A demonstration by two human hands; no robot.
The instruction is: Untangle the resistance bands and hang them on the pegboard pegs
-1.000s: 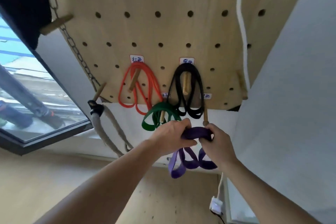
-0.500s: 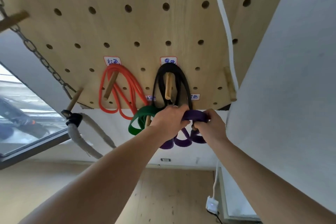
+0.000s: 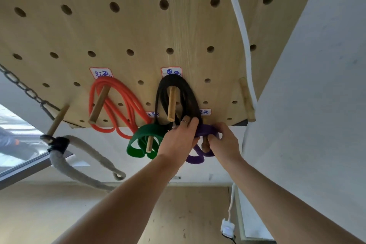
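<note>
The purple band [image 3: 206, 131] is gripped by the left hand [image 3: 179, 140] and right hand [image 3: 224, 141], fingers curled round it. Its peg [image 3: 205, 144] is seen between them, with the band's loops hung just below the grip.

A wooden pegboard [image 3: 138, 35] carries bands on its pegs: red band [image 3: 126, 105] at 9 o'clock, black band [image 3: 190, 97] center. Green band [image 3: 138, 142] hangs at 7 o'clock.

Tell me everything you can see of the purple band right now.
The purple band is a flat, wide, matte loop, rubbery-looking, folded into several loops. Both hands hold its top: left hand, right hand. It sits at a wooden peg below the pegboard's bottom edge, its lower loops hanging behind the wrists. Whether it is fully hooked is unclear.
</note>
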